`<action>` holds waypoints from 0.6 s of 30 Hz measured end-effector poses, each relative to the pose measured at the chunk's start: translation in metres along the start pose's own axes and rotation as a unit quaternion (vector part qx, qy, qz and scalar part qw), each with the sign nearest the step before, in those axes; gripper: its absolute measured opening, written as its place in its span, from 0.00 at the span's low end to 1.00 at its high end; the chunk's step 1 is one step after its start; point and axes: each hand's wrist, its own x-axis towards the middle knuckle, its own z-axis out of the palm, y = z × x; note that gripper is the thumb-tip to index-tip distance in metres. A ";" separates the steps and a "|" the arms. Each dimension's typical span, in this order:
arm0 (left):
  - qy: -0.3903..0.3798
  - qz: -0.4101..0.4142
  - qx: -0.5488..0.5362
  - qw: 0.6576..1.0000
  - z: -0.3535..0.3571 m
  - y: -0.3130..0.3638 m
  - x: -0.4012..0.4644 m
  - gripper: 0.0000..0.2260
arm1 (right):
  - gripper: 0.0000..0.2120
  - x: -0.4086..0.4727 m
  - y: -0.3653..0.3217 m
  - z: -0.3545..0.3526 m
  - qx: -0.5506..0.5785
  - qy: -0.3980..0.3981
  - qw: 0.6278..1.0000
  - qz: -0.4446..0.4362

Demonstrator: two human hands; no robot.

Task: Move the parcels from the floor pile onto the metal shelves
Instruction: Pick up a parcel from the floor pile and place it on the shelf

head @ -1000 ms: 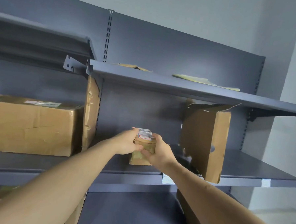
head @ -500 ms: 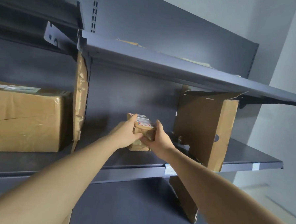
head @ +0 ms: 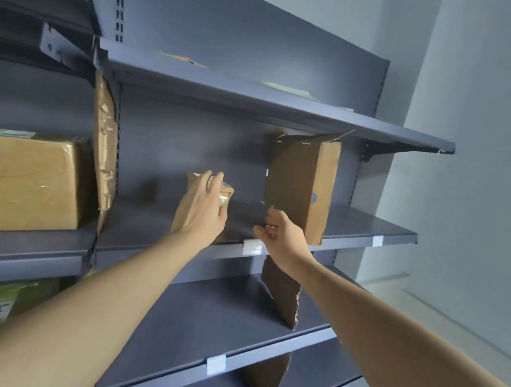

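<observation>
A small brown parcel (head: 225,195) with a taped label stands on the middle grey metal shelf (head: 353,231), left of an upright cardboard divider (head: 302,187). My left hand (head: 201,212) lies against the parcel's front with straight fingers and covers most of it. My right hand (head: 278,237) hovers apart from the parcel, to its right near the shelf's front edge, fingers loosely curled and holding nothing.
A large brown box (head: 33,181) sits on the neighbouring shelf at left, behind a torn cardboard divider (head: 104,153). Flat envelopes (head: 283,88) lie on the upper shelf. More cardboard dividers (head: 281,295) stand on the lower shelves. A green package (head: 3,301) is at lower left.
Both hands held the small parcel before. My right hand has let go and drawn back to the right, while the left hand now rests flat against the parcel on the shelf.
</observation>
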 end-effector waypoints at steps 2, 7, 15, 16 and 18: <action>0.014 0.039 -0.006 0.999 -0.001 0.022 -0.015 0.20 | 0.25 -0.026 0.010 -0.023 -0.007 0.016 1.000 -0.003; -0.055 0.074 -0.059 0.994 0.013 0.097 -0.064 0.10 | 0.21 -0.102 0.052 -0.082 -0.037 0.029 0.998 0.038; -0.316 0.167 -0.097 0.929 0.065 0.253 -0.189 0.11 | 0.22 -0.265 0.175 -0.192 -0.096 0.065 0.971 0.208; -0.344 0.174 -0.101 0.917 0.073 0.274 -0.204 0.11 | 0.23 -0.289 0.190 -0.204 -0.098 0.071 0.965 0.231; -0.396 0.199 -0.108 0.890 0.089 0.316 -0.235 0.11 | 0.23 -0.339 0.221 -0.228 -0.107 0.083 0.953 0.270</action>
